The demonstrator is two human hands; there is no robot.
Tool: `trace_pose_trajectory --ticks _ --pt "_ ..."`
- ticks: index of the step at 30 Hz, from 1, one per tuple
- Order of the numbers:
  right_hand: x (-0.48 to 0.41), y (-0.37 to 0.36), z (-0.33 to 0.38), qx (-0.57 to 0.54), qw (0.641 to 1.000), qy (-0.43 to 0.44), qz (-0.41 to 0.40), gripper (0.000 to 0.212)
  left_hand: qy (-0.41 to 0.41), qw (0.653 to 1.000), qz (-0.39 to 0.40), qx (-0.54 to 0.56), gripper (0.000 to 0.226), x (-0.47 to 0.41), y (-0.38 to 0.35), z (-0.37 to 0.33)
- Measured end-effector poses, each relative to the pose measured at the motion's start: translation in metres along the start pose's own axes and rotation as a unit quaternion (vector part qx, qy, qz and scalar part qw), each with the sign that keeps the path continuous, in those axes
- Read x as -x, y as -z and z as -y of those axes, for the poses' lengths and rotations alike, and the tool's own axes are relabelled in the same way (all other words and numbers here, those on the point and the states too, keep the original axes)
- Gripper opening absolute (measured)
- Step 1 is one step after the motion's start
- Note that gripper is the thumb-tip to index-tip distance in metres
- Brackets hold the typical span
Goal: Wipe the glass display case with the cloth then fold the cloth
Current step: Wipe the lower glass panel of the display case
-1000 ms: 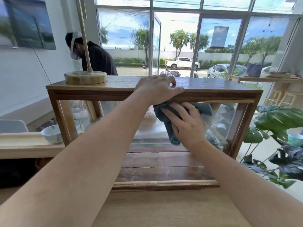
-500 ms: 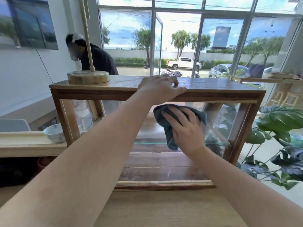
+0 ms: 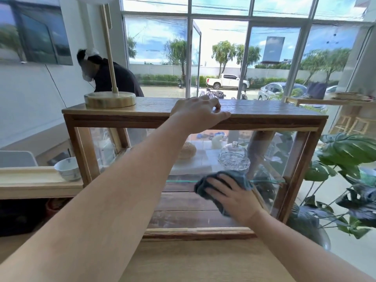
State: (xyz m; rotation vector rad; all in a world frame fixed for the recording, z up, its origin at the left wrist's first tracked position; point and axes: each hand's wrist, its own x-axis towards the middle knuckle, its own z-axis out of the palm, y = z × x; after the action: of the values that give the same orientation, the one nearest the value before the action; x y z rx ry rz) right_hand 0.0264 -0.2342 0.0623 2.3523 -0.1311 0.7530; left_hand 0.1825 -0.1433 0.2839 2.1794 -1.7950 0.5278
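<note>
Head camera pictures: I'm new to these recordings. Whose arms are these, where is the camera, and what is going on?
There is no robot. The camera sits on a person's head, looking forward and down at their own hands. The left hand rests on the wooden top of a glass case, steadying it. The right hand presses a dark cloth flat against the front glass, low down. A lamp base stands on the case; a glass dome shows inside.

We see a wooden-framed glass display case (image 3: 301, 151) standing upright on a wooden counter; a crumpled grey-blue cloth (image 3: 205, 185) is pressed flat against the lower part of its front glass
</note>
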Motion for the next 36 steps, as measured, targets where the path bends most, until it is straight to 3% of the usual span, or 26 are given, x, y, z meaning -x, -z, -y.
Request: trace_pose_trajectory --ticks 3,6,11,15,17,19,21,23,26,30,33,36 --pt "-0.054 0.036 -0.027 -0.004 0.968 -0.161 -0.194 0.040 0.002 1.000 0.003 -0.001 0.057 0.002 0.001 -0.002" --pt "-0.072 0.043 -0.033 0.007 0.943 -0.204 -0.264 0.036 0.007 1.000 0.004 0.001 0.056 0.002 0.001 -0.002" --pt "-0.049 0.022 -0.012 0.038 0.965 -0.173 -0.195 0.047 0.007 1.000 -0.003 -0.002 0.056 0.002 0.002 -0.001" --pt "0.004 -0.019 0.012 0.043 0.996 -0.071 -0.027 0.076 0.008 1.000 0.000 -0.007 0.057 -0.001 -0.001 0.000" --pt "0.036 -0.036 0.025 0.060 0.996 -0.011 0.068 0.093 0.008 1.000 -0.003 -0.004 0.056 -0.001 -0.001 0.001" --pt "0.057 -0.043 0.031 0.083 0.989 0.025 0.118 0.098 0.006 1.000 -0.004 -0.002 0.056 -0.001 -0.001 0.001" --pt "0.060 -0.039 0.025 0.084 0.990 0.034 0.112 0.096 0.005 1.000 -0.003 -0.001 0.056 -0.001 -0.001 0.000" --pt "0.043 -0.025 0.009 0.082 0.995 0.017 0.057 0.089 0.006 1.000 0.000 -0.003 0.057 0.000 0.000 -0.001" --pt "-0.004 0.009 -0.025 0.069 0.994 -0.073 -0.052 0.072 0.006 1.000 0.003 -0.004 0.057 0.001 0.001 -0.001" --pt "-0.037 0.037 -0.047 0.066 0.965 -0.204 -0.151 0.053 0.002 1.000 0.002 0.002 0.056 0.003 0.003 -0.003" --pt "-0.021 0.030 -0.035 0.055 0.959 -0.244 -0.135 0.053 0.004 1.000 0.001 -0.004 0.057 0.002 0.003 -0.002" --pt "0.022 0.006 -0.008 0.052 0.965 -0.250 -0.066 0.074 0.008 1.000 0.001 -0.010 0.057 0.001 0.002 0.000"
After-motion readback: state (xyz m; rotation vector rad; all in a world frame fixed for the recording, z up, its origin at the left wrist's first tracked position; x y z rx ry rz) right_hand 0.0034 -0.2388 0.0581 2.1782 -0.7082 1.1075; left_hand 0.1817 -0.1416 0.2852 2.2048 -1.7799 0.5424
